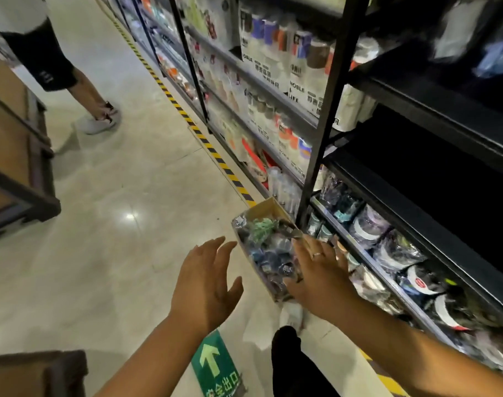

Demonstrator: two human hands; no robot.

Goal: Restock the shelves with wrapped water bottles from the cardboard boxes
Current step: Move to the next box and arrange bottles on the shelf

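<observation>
1. Two bare hands reach out ahead of me, and neither holds anything. My left hand (pixel 207 285) floats over the pale floor (pixel 124 179) with fingers spread and palm turned toward the box.
2. My right hand (pixel 320 277), wearing a ring (pixel 316 255), lies flat and loose-fingered at the 3 o'clock edge of the cardboard box (pixel 269 209), its fingers over the box's rim; I cannot tell whether it actually presses on the cardboard.
3. That box sits on the floor at 12 o'clock from my hands, tight against the foot of the black shelving (pixel 339 90). It is open and filled with wrapped water bottles (pixel 273 253), blue and dark ones in crinkled clear plastic, with a green one toward the far end.
4. At 3 o'clock the lowest shelf holds more wrapped bottles (pixel 399 253) lying in a row behind a low front rail.
5. At 1 o'clock, higher shelves carry upright boxed bottles (pixel 299 70) with printed labels; the bay directly above the low shelf is dark.
6. Yellow-and-black hazard tape (pixel 184 111) runs along the shelf base toward 11 o'clock.
7. At 6 o'clock a green arrow sticker (pixel 213 365) lies on the floor beside my dark trouser leg (pixel 290 365).
8. At 10 o'clock another person's legs (pixel 81 90) stand by a wooden rack (pixel 18 156).
</observation>
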